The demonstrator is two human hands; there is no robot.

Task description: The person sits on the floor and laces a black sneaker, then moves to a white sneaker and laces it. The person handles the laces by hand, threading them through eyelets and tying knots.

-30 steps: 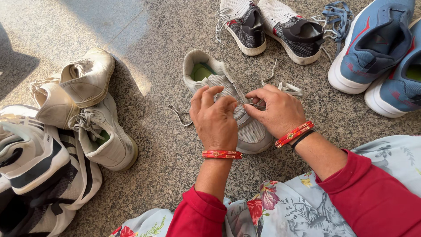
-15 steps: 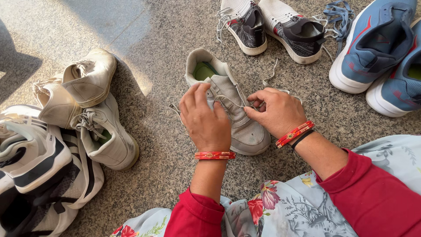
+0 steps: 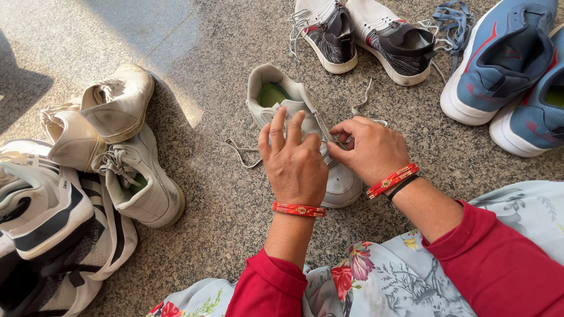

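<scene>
A grey sneaker with a green insole lies on the speckled stone floor, toe toward me. My left hand rests over its tongue and upper, fingers spread and pressing down. My right hand pinches the grey shoelace at the eyelets on the shoe's right side. One lace end trails off to the left, the other runs up to the right. Both wrists wear red bangles.
A pile of white and cream sneakers lies to the left. A grey-black pair sits at the top, with loose blue laces beside it. A blue pair is at the upper right. My floral clothing fills the bottom.
My left hand shifted right and down from the shoe's left side to lie flat on its upper. The right hand kept its pinch on the lace and drew it in slightly.
</scene>
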